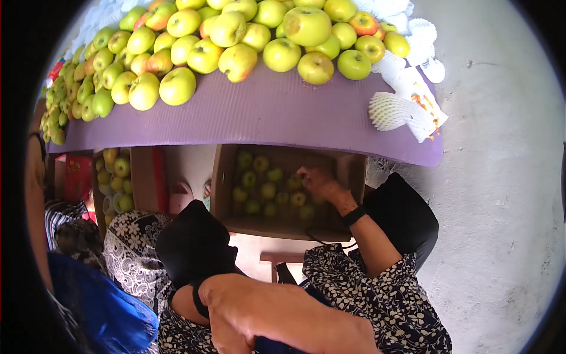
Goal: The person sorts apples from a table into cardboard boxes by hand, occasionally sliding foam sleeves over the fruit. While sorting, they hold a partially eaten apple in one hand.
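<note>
My right hand [323,184], with a black band at its wrist, reaches into a cardboard box [277,227] under the table edge. Its fingers are curled together above green apples [269,190] at the box's bottom; what they hold, if anything, is hidden. My left hand [277,310] is large and close in the lower middle, a black band at its wrist too. Its fingers stretch to the right, with their tips partly out of view and nothing visible in them.
Many yellow-green and reddish apples [177,85] are heaped on a purple-covered table [253,118]. White foam nets [407,112] lie at its right end. Another box of apples [118,171] stands at left, beside a person with a patterned skirt [138,242] and blue cloth [100,307].
</note>
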Demonstrator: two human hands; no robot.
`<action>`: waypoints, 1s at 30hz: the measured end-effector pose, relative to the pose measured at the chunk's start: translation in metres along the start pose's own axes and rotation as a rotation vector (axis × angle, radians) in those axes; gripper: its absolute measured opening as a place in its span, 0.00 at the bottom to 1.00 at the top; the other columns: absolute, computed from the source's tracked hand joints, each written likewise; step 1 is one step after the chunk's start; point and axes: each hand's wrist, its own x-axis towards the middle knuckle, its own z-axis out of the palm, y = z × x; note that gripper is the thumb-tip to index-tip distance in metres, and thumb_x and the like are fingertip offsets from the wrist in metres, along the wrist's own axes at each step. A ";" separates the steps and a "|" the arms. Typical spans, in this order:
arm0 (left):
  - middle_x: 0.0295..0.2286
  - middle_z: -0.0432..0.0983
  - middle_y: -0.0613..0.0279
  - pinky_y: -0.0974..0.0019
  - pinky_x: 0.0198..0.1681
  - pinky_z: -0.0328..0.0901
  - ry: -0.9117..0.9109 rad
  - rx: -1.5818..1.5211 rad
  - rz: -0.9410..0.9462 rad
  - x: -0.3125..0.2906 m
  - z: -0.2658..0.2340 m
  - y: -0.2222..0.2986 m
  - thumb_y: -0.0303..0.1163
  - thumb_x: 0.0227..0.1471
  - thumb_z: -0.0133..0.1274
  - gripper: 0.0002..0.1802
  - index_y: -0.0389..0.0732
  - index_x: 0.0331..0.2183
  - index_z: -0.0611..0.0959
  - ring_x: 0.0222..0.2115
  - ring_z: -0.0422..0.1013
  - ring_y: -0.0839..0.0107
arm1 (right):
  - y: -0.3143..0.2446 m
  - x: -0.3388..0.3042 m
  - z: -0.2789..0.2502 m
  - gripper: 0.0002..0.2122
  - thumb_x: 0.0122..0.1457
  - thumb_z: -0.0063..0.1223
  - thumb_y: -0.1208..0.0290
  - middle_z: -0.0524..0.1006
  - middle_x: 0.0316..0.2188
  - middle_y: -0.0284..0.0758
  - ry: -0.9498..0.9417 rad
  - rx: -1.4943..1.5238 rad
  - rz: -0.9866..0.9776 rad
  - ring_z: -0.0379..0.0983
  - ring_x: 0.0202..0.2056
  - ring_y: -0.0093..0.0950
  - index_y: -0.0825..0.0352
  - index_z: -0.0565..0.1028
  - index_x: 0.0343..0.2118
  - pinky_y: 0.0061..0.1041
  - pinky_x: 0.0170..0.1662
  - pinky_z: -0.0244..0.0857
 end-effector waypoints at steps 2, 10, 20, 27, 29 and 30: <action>0.43 0.69 0.43 0.61 0.41 0.68 0.100 -0.257 -0.260 -0.008 -0.002 0.023 0.39 0.40 0.66 0.43 0.22 0.50 0.65 0.40 0.71 0.58 | -0.005 -0.007 0.003 0.14 0.50 0.48 0.71 0.76 0.34 0.46 -0.010 -0.020 -0.056 0.72 0.38 0.44 0.64 0.72 0.42 0.35 0.42 0.66; 0.52 0.51 0.47 0.69 0.49 0.62 0.187 -0.157 -0.468 -0.020 -0.026 0.037 0.39 0.23 0.72 0.51 0.29 0.49 0.65 0.50 0.61 0.67 | 0.048 0.012 0.032 0.15 0.51 0.49 0.71 0.77 0.33 0.44 -0.128 0.004 -0.071 0.73 0.38 0.41 0.63 0.72 0.43 0.33 0.42 0.66; 0.37 0.70 0.60 0.70 0.46 0.62 0.446 -0.198 -0.405 -0.015 -0.027 0.023 0.25 0.27 0.68 0.39 0.36 0.45 0.67 0.40 0.68 0.73 | 0.008 0.078 0.083 0.20 0.56 0.48 0.61 0.73 0.43 0.37 0.083 -0.237 -0.304 0.70 0.43 0.34 0.66 0.68 0.49 0.31 0.47 0.63; 0.33 0.70 0.60 0.68 0.38 0.66 0.700 -0.310 -0.118 -0.008 -0.025 0.054 0.22 0.29 0.62 0.33 0.37 0.42 0.67 0.35 0.69 0.71 | -0.030 0.088 0.103 0.21 0.55 0.49 0.60 0.74 0.43 0.36 -0.048 -0.184 -0.245 0.70 0.43 0.34 0.67 0.68 0.49 0.31 0.46 0.63; 0.33 0.70 0.60 0.68 0.39 0.66 0.734 -0.203 -0.109 -0.010 -0.028 0.067 0.23 0.31 0.60 0.32 0.36 0.43 0.66 0.34 0.69 0.72 | -0.038 0.090 0.109 0.21 0.55 0.49 0.60 0.74 0.43 0.36 -0.082 -0.168 -0.239 0.70 0.43 0.33 0.67 0.68 0.49 0.31 0.46 0.63; 0.33 0.70 0.59 0.68 0.38 0.67 0.733 -0.124 -0.101 -0.013 -0.032 0.069 0.23 0.34 0.58 0.30 0.34 0.43 0.66 0.34 0.69 0.72 | -0.042 0.092 0.108 0.21 0.55 0.49 0.60 0.74 0.43 0.36 -0.092 -0.163 -0.234 0.70 0.43 0.33 0.67 0.68 0.49 0.31 0.46 0.63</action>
